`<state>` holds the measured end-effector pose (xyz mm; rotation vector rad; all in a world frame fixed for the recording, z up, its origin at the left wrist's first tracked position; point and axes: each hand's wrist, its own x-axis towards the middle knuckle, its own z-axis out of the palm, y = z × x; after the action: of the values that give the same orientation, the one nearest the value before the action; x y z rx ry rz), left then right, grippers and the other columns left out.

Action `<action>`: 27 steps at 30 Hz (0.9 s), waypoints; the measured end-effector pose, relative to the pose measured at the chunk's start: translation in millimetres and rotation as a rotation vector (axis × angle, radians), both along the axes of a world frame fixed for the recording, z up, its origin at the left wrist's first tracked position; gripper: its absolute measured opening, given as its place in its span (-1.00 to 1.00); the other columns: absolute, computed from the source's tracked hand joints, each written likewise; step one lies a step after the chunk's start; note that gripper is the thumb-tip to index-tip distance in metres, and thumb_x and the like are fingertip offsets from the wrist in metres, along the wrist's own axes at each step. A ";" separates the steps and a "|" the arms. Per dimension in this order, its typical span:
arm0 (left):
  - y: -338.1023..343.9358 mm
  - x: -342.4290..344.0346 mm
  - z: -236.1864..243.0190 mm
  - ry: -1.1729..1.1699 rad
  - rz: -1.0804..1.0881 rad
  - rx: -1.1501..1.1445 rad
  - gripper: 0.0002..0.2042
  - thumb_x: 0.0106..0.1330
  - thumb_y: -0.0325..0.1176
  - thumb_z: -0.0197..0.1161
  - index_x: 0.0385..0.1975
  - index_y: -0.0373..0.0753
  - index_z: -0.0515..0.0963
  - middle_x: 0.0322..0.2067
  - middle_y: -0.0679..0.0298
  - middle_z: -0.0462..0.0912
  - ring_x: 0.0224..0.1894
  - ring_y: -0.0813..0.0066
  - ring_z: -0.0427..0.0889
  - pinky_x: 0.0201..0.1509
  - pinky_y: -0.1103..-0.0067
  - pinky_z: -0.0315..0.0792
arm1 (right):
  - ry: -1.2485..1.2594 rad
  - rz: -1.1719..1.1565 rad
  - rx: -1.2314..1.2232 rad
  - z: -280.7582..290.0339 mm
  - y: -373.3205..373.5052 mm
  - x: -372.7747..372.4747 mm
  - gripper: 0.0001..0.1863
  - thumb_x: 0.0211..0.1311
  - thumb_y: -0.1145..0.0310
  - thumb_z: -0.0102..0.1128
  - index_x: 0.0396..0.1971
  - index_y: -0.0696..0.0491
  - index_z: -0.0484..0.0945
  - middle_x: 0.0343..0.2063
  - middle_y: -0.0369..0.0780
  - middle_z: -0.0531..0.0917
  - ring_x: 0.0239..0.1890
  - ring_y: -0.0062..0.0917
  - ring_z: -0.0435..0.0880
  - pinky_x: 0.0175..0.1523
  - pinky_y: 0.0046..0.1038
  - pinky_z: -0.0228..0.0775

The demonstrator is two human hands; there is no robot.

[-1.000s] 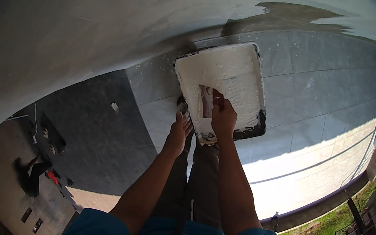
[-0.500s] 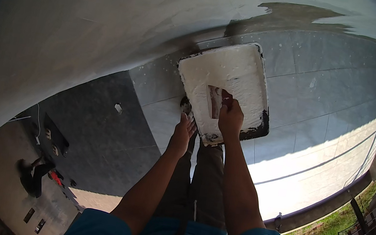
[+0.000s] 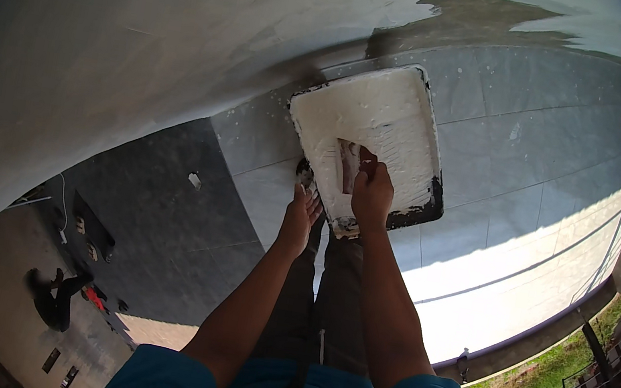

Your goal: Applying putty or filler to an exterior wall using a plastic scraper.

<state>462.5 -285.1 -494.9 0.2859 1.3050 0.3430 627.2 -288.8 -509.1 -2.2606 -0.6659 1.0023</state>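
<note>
My right hand (image 3: 373, 196) is closed round the dark red handle of a wide putty knife (image 3: 346, 165), its smeared blade against the white paste (image 3: 376, 111) in a shallow black tray (image 3: 430, 210). Ridged marks run through the paste beside the blade. Along the tray's left edge, my left hand (image 3: 302, 217) has its fingers stretched out and its palm side turned up. Whether its fingertips touch the tray I cannot tell. A dark, white-smeared object (image 3: 306, 173) shows just past them, its kind unclear.
A partly coated wall (image 3: 149, 30) rises beyond the tray. Grey floor tiles (image 3: 497, 142) lie to the right, darker flooring (image 3: 171, 204) to the left. A white scrap (image 3: 194, 180) lies there. Another person (image 3: 54, 300) is at the far left, near a dark board (image 3: 92, 224).
My right hand and the putty knife have shifted slightly left, and the blade looks narrower, more tilted. The tray sits slightly further left in view. My left hand has barely moved.
</note>
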 end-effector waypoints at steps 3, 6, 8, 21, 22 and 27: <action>-1.1 -0.4 0.9 0.001 0.000 -0.017 0.07 0.50 0.48 -0.31 0.58 -0.51 -0.19 0.61 -0.16 -0.12 0.65 0.05 -0.05 0.69 0.28 -0.15 | -0.005 0.218 -0.031 0.6 1.2 -7.1 -0.75 0.23 0.37 0.20 -0.17 0.20 0.54 -0.27 0.10 0.72 -0.19 0.08 0.73 -0.06 -0.06 0.55; -0.1 -2.6 0.4 -0.008 -0.013 0.001 0.05 0.51 0.47 -0.32 0.58 -0.49 -0.19 0.61 -0.15 -0.11 0.65 0.07 -0.05 0.69 0.28 -0.15 | 0.015 -0.035 0.042 2.9 2.6 -10.8 -0.74 0.22 0.38 0.19 -0.16 0.20 0.53 -0.27 0.12 0.72 -0.15 0.11 0.72 -0.02 -0.04 0.54; -0.1 -3.2 -1.0 -0.004 -0.010 -0.008 0.04 0.52 0.46 -0.32 0.58 -0.48 -0.18 0.61 -0.14 -0.10 0.65 0.07 -0.05 0.69 0.28 -0.14 | 0.083 0.145 0.012 4.6 3.6 -10.5 -0.74 0.21 0.38 0.20 -0.17 0.20 0.53 -0.27 0.11 0.72 -0.16 0.14 0.71 -0.03 -0.01 0.53; -1.8 -4.2 -3.2 -0.046 -0.006 0.009 0.08 0.48 0.49 -0.27 0.59 -0.48 -0.21 0.61 -0.13 -0.12 0.66 0.06 -0.09 0.70 0.27 -0.16 | -0.056 -0.123 0.063 3.0 -0.4 -2.6 -0.71 0.24 0.35 0.20 -0.13 0.21 0.52 -0.25 0.13 0.73 -0.15 0.10 0.74 0.01 -0.03 0.56; -2.2 -4.4 -2.8 -0.042 -0.001 -0.007 0.09 0.48 0.49 -0.27 0.58 -0.49 -0.22 0.61 -0.13 -0.12 0.66 0.05 -0.09 0.70 0.27 -0.16 | 0.015 0.047 0.005 2.8 -0.9 -2.7 -0.72 0.22 0.35 0.20 -0.13 0.19 0.52 -0.26 0.11 0.74 -0.15 0.09 0.74 0.00 -0.04 0.56; -1.4 -2.4 0.3 -0.028 0.000 0.001 0.10 0.47 0.50 -0.28 0.57 -0.51 -0.24 0.61 -0.16 -0.14 0.66 0.04 -0.10 0.70 0.27 -0.17 | 0.029 -0.042 -0.006 3.1 -0.3 -3.0 -0.71 0.20 0.34 0.20 -0.14 0.19 0.52 -0.26 0.11 0.73 -0.15 0.12 0.72 -0.01 -0.01 0.54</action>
<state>460.1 -286.6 -494.7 0.2808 1.2769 0.3471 624.2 -289.1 -506.0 -2.2518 -0.6016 1.0163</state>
